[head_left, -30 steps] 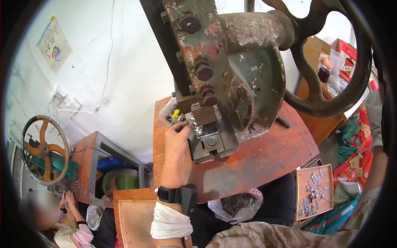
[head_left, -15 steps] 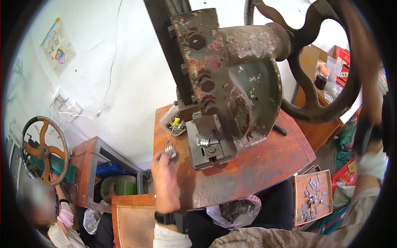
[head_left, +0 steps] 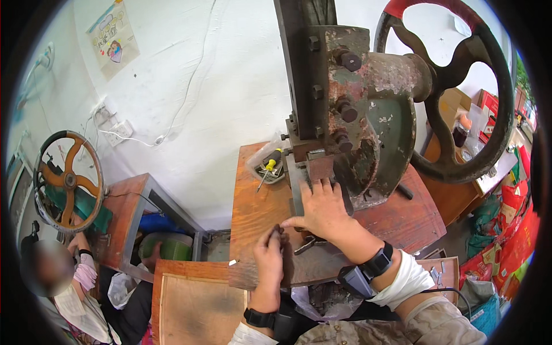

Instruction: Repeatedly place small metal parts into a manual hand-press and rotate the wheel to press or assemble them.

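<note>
Left hand [head_left: 270, 253]: low on the bench [head_left: 253, 207], just in front of the press, fingers pinched together on a small dark metal piece [head_left: 280, 231].
Right hand [head_left: 323, 208]: open, palm down, fingers spread against the base of the press [head_left: 351, 126], touching nothing else that I can make out; thumb reaches toward the left hand.
Hands together: close, nearly touching at the thumb, both in front of the press.
Metal bits [head_left: 307, 244]: dark scraps lying on the bench under the right wrist, just before the press.
Bag [head_left: 325, 299]: clear plastic, full of dark pieces, hanging below the bench edge, nearer than the press.
Screwdriver [head_left: 268, 168]: yellow-and-black handle, in a little tray left of the press.
Flywheel [head_left: 454, 98]: big, dark, red-topped, on the right of the press.
Another person [head_left: 69, 287]: seated well left of the press, by a second, orange wheel [head_left: 68, 179].
Wall [head_left: 190, 75]: white, behind the press, cable running down it.
</note>
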Demonstrator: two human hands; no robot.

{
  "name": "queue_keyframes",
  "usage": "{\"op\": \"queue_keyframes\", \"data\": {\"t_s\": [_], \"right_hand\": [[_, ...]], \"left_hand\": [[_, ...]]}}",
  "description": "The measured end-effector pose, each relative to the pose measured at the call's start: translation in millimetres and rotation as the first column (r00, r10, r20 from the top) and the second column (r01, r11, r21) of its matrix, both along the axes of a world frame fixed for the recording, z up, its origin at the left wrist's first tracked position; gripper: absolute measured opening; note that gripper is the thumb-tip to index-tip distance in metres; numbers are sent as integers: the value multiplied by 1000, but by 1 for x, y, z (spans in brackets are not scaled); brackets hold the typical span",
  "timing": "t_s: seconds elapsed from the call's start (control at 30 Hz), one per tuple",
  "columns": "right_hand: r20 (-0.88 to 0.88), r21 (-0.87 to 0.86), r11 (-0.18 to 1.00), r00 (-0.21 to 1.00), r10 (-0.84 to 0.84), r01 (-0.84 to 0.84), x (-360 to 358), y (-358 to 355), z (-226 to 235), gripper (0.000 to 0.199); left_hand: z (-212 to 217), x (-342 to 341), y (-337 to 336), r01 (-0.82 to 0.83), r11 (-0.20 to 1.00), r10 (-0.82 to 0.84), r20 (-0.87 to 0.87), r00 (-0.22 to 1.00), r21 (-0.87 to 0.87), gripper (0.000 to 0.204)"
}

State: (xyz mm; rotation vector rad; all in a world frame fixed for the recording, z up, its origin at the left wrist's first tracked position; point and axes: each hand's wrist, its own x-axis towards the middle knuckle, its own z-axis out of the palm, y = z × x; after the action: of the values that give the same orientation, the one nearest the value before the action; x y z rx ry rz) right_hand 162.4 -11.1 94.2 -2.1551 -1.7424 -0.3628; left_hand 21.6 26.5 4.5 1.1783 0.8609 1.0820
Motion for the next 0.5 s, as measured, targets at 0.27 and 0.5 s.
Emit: {"op": "queue_keyframes", "data": {"t_s": [0.27,0.5], "right_hand": [[-23,66,997,999,39,-37,7,-14,2,89],[16,92,975,980,200,-201,-20,-13,-7,89]], "left_hand": [[32,38,50,219,897,-26,449,893,-384,49],[50,47,46,460,832,-236,552,800,-311,50]]}}
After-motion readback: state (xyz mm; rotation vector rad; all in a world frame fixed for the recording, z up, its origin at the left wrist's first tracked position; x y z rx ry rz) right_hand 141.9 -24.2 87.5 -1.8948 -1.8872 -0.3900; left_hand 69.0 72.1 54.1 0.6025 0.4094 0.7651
